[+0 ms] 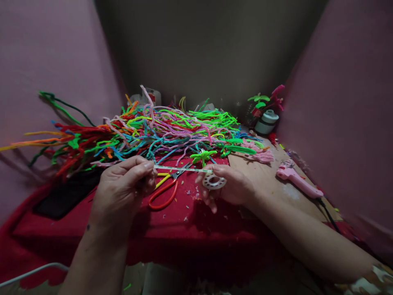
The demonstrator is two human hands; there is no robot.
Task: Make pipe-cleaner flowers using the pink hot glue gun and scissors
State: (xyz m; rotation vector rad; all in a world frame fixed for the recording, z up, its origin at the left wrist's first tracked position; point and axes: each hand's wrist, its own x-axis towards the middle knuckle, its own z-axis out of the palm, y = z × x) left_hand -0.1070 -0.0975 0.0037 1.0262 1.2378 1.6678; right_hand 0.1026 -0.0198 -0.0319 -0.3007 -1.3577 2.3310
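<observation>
The left hand point(121, 182) is closed, fingers curled; its thumb and forefinger pinch one end of a pale strip point(172, 168). The strip runs taut and nearly level to the right hand point(231, 182). The right hand is partly curled, lower fingers loosely spread, and holds a white ring point(214, 187) with holes around its face; the strip meets the ring's upper edge at the thumb. A green fuzzy piece point(203, 156) stands just above the strip, near the right thumb; whether the hand grips it cannot be told.

Below and behind the strip, a cutter point(163, 197) with one red and one yellow handle lies on the red-covered bench point(190, 225). A black flat object point(66, 196) lies left of the left hand. Beyond the hands, multicoloured fuzzy stems point(184, 129) form a wide heap. To the right, a pink glue gun point(299, 180) rests on a tan board point(260, 192); a white jar point(267, 122) stands behind.
</observation>
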